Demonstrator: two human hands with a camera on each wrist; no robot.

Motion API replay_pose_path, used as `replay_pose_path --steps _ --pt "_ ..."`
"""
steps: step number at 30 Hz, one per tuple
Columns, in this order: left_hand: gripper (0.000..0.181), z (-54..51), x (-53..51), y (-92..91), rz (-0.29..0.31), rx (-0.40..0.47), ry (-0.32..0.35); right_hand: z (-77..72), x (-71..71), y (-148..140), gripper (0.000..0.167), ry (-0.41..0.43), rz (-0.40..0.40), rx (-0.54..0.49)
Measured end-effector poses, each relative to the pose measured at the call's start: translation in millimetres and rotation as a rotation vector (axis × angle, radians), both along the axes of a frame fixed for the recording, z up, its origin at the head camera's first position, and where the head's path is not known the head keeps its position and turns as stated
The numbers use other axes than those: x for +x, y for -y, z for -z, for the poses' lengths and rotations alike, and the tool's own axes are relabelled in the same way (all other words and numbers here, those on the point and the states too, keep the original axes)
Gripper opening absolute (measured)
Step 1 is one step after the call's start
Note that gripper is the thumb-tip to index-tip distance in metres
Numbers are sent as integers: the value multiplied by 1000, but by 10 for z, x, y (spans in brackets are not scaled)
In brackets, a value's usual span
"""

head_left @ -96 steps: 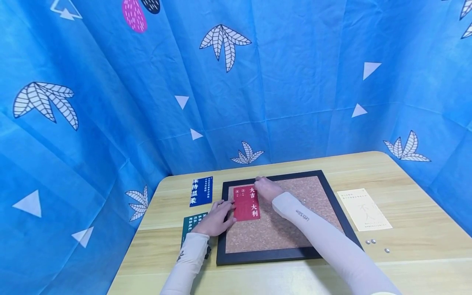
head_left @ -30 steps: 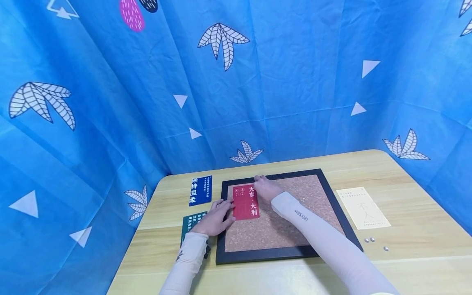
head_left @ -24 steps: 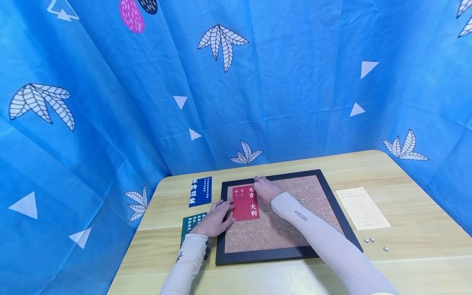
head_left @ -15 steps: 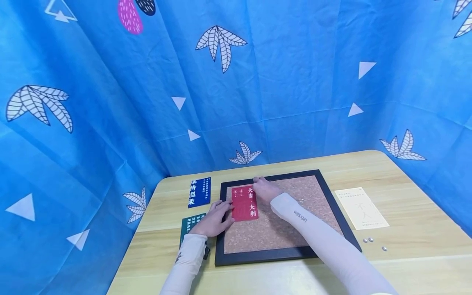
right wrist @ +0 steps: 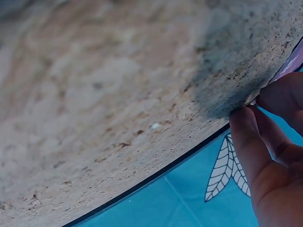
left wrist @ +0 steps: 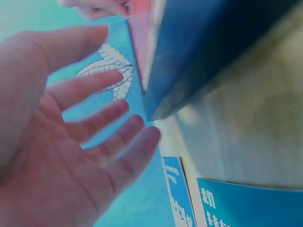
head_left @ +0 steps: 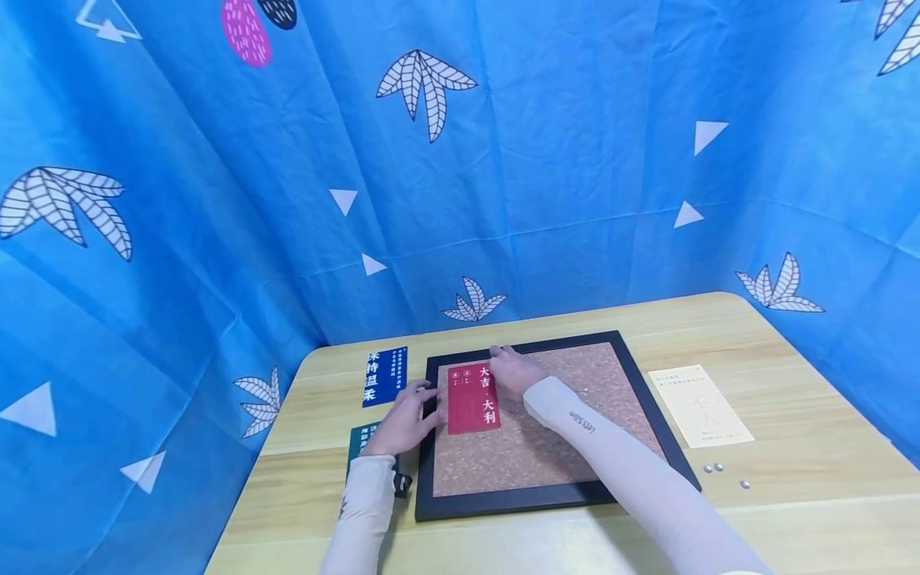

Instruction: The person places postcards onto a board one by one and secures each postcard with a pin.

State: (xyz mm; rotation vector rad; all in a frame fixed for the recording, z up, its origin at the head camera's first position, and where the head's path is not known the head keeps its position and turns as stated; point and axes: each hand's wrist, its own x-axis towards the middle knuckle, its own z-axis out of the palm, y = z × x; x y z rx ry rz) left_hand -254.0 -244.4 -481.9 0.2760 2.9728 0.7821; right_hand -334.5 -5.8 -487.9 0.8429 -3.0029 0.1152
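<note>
A red card [head_left: 473, 399] with white characters lies on the left part of a black-framed cork board [head_left: 532, 459]. At the card's upper right corner, my right hand [head_left: 516, 374] pinches a small thing against the board. In the right wrist view, fingertips almost cover what looks like a thumbtack [right wrist: 254, 102]. My left hand [head_left: 404, 423] hovers over the board's left frame edge, beside the card. Its fingers are spread and hold nothing, as the left wrist view shows.
Left of the board lie a blue card [head_left: 386, 375] and a green card [head_left: 358, 449], the latter partly under the left arm. To the right are a pale yellow card [head_left: 700, 406] and several silver thumbtacks [head_left: 719, 466]. A blue patterned curtain [head_left: 575, 160] hangs behind the table.
My left hand has let go of the red card's left edge and shifted slightly left, its fingers lifting away. The right hand stays at the card's upper right corner.
</note>
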Motion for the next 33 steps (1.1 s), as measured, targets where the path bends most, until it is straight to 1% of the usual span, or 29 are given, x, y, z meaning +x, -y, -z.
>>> replay_pose_path --steps 2,4,6,9,12,15,18,23,26,28,31,33 --pt "55 -16 -8 17 -55 26 -5 7 -2 -6 23 -2 -1 -11" --pt "57 -33 -10 48 -101 60 16 1 0 -3 25 1 -1 -10" --pt "59 -49 -1 80 -138 87 54 -8 6 6 27 11 10 -8" --pt "61 -57 1 106 -174 119 128 -16 8 12 30 25 20 -4" --pt "61 -57 -1 107 -190 142 206 -14 7 12 31 32 24 -7" --pt "58 -38 -8 95 -194 183 259 -5 -4 7 28 31 23 -16" --pt "58 -2 -13 76 -193 221 279 6 -16 0 26 36 21 -28" --pt "60 57 -9 76 -215 256 290 23 -17 0 24 68 17 -41" --pt "61 68 -9 85 -234 268 299 24 -21 -13 24 95 15 -92" --pt "62 69 -13 91 -242 274 305 14 -32 -34 21 117 8 -160" --pt "62 63 -27 93 -245 283 314 -16 -44 -104 20 175 -6 -294" --pt "61 57 -36 90 -246 291 319 -53 -34 -178 24 218 0 -385"
